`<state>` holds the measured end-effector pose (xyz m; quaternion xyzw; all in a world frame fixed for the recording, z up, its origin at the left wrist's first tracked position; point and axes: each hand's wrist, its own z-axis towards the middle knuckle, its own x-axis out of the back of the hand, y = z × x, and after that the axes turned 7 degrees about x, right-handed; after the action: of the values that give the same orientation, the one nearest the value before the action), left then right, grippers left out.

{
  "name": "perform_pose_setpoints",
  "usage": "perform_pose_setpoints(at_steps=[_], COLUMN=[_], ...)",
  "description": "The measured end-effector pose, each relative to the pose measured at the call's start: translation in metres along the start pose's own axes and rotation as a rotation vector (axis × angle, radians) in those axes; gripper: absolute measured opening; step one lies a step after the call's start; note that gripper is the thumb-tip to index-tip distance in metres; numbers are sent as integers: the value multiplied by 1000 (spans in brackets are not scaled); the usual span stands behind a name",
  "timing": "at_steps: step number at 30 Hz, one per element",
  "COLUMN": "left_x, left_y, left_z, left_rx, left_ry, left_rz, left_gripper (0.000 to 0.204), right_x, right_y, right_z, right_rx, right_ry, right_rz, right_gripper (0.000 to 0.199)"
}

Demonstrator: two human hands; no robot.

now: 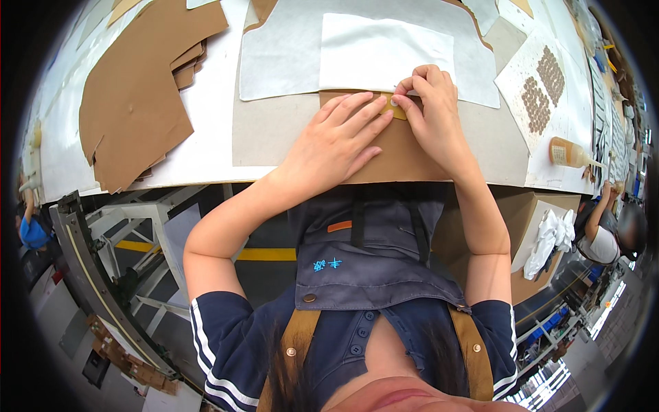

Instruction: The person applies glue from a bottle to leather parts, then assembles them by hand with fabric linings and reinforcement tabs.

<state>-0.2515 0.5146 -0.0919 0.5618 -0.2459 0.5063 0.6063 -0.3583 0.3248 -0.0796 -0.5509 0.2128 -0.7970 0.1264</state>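
While my left hand [336, 144] lies flat with its fingers spread on the brown leather piece [405, 154], holding nothing and only pressing it to the worktop [206, 103], my right hand [436, 113] has its grip closed in a pinch on a small yellow tab [394, 108]. That tab sits at the leather's upper edge, just under the white fabric sheet [384, 51], with my left fingertips touching it.

From the head view, I judge the main risk to be the tab going down crooked or creasing if the pinch slips. The leather could also shift if my flat palm eases off, since its near edge reaches the front of the worktop.

Around this, a stack of brown cut panels [137, 96] lies well to the left, a card of small brown discs [539, 86] to the right, and a glue bottle [570, 152] on its side near the right edge. None of these crowd my hands. Another person's arm [600, 199] shows at the far right, well apart.
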Motion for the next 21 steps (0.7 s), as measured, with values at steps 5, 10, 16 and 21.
perform_pose_setpoints(at_steps=[5,10,16,21], left_x=[0,-1,0,-1], left_y=[0,-1,-1,-1], left_z=[0,0,-1,0], left_rx=[-3,-5,-6,-3], left_ry=[-2,-4,-13,-10], left_rz=[1,5,0,-5], left_gripper=[54,54,55,55], right_x=[1,2,2,5], right_y=[1,0,-7,-8], right_z=[1,3,-9,-25], right_rx=[2,20,56,141], right_ry=[-23,-34,134,80], right_rz=[-12,-33,-104,-250], right_gripper=[8,9,13,24])
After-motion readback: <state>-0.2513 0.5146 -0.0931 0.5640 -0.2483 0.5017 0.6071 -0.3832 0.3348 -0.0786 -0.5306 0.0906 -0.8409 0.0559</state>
